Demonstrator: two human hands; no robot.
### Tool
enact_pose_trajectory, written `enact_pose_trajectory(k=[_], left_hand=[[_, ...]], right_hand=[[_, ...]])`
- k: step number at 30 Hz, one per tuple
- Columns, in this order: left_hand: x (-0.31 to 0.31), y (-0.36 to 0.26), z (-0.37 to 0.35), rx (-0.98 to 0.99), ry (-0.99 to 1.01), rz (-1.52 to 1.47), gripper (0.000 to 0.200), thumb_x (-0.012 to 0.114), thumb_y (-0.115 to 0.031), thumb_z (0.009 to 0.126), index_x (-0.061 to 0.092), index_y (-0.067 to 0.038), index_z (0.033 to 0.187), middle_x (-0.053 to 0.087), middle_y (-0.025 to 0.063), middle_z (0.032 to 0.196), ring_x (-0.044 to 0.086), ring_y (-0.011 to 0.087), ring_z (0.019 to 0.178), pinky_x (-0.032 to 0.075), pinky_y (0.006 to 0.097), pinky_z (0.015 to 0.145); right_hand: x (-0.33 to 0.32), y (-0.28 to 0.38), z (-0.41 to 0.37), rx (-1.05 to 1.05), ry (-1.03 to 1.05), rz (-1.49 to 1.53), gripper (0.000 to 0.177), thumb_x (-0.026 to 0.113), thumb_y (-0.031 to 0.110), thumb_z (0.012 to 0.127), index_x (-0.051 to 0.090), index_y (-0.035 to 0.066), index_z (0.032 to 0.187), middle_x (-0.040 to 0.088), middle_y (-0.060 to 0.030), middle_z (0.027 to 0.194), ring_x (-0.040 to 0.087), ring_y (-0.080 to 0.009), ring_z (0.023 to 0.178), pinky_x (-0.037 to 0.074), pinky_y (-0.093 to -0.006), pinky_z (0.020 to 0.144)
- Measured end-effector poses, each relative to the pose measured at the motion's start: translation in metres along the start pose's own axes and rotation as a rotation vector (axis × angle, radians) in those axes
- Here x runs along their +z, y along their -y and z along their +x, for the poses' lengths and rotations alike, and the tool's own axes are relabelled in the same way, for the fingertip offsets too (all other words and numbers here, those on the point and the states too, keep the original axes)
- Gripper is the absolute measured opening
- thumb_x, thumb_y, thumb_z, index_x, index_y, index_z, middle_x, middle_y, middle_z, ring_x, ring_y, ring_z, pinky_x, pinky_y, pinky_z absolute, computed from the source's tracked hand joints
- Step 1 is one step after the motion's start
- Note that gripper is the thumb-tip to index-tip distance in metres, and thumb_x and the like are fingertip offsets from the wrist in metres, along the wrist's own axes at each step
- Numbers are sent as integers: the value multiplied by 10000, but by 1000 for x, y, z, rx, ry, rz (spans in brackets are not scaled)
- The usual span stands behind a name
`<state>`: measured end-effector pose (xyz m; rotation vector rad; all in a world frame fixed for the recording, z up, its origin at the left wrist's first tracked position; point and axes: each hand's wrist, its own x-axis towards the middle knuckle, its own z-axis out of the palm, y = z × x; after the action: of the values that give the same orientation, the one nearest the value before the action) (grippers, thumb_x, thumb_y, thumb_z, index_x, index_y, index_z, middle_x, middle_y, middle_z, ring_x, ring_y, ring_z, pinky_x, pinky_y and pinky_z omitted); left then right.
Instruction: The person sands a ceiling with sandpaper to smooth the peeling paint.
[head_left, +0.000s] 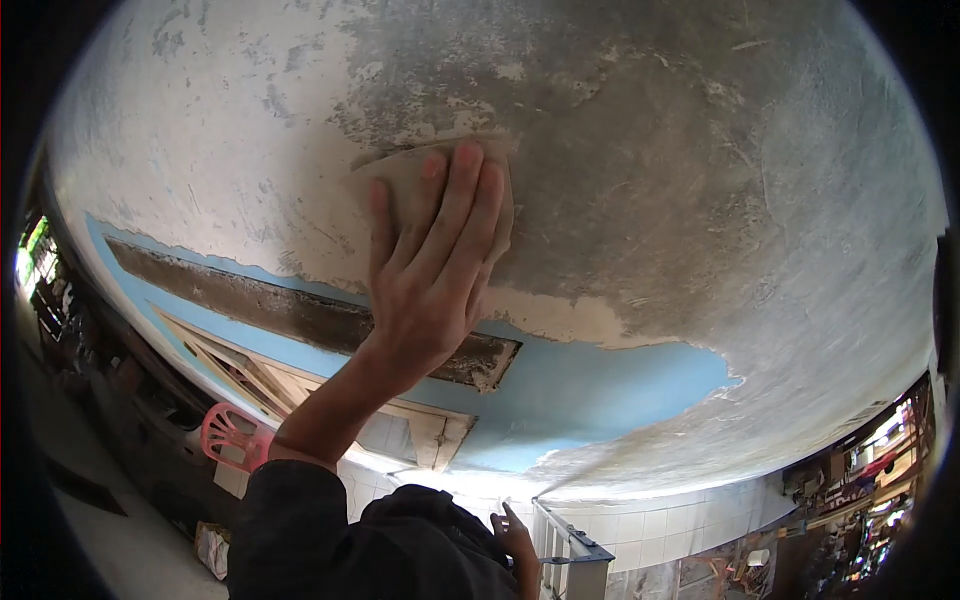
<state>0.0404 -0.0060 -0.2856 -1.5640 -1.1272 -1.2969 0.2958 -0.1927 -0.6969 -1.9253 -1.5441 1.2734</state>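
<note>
My left hand (430, 250) reaches up and presses a beige sheet that looks like sandpaper (503, 225) flat against the wall (640, 190). Its fingers lie over the sheet, and the thumb is hidden. Around it the wall surface is patchy, pale on the left and grey on the right. Low in the view, my right hand (515, 540) is beside the top of a metal ladder (575, 545). Its visible fingers are apart, and I make out nothing held in them.
Blue paint (600, 375) shows below the rough patch, crossed by a dark recessed strip (240, 292). Wooden frames (440, 430) sit under it. A pink plastic chair (228, 437) stands at the lower left. Cluttered goods (880, 490) fill the lower right.
</note>
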Motion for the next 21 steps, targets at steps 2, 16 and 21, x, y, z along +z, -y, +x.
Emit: enact_pose_trajectory(k=[2,16,21], left_hand=[[-1,2,22,44,-28,5,482,567,-171,894,468,-68,1355,384,81,1465,319,222,1380,131,536,1134],[-10,1,62,80,19,45,524,484,-127,939,330,-21,1429,308,171,1489,226,298,1411,19,556,1125],[-5,-6,16,-46,54,-48,516,481,-137,944,341,-54,1433,337,125,1485,209,279,1418,-11,564,1119]], right_hand=[[-1,-1,-1,34,42,-9,609,594,382,892,439,15,1352,620,-269,1108,657,-343,946,526,-401,802],[-2,0,0,106,55,32,563,582,371,895,476,27,1328,630,-242,1117,651,-325,988,507,-384,850],[-4,2,0,96,56,12,563,588,378,893,485,25,1320,637,-240,1103,648,-338,992,507,-384,853]])
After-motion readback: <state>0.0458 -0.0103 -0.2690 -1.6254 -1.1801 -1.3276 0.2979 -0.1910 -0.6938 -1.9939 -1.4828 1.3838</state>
